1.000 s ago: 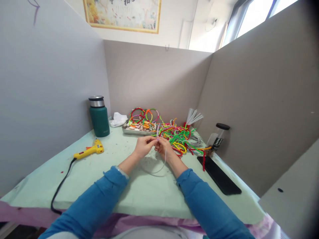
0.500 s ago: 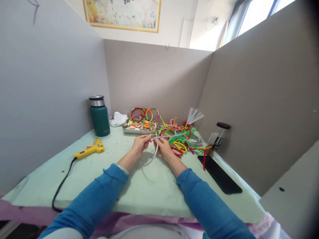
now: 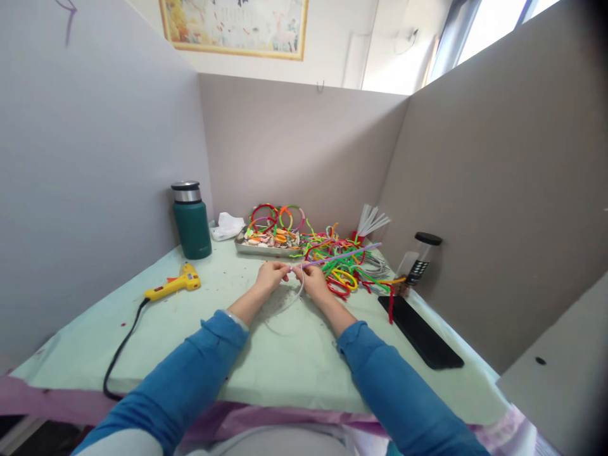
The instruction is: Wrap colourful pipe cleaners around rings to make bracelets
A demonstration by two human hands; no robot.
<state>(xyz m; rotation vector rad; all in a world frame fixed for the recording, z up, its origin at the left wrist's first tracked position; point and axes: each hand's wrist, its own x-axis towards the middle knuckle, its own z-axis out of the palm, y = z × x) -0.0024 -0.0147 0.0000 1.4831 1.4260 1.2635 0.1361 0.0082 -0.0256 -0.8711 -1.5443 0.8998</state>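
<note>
Purple stem (image 3: 351, 254), seemingly pinched, slants more.

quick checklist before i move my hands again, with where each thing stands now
1. Left hand pinching the purple strip: ok
2. Right hand on the purple strip too: ok
3. White cord firmly gripped: cannot tell, the fingers hide it
4. Purple strip's free end away from the colourful pile: not ok, it extends over it
5. Yellow glue gun away from both hands: ok
6. Glue gun cool: cannot tell
</note>
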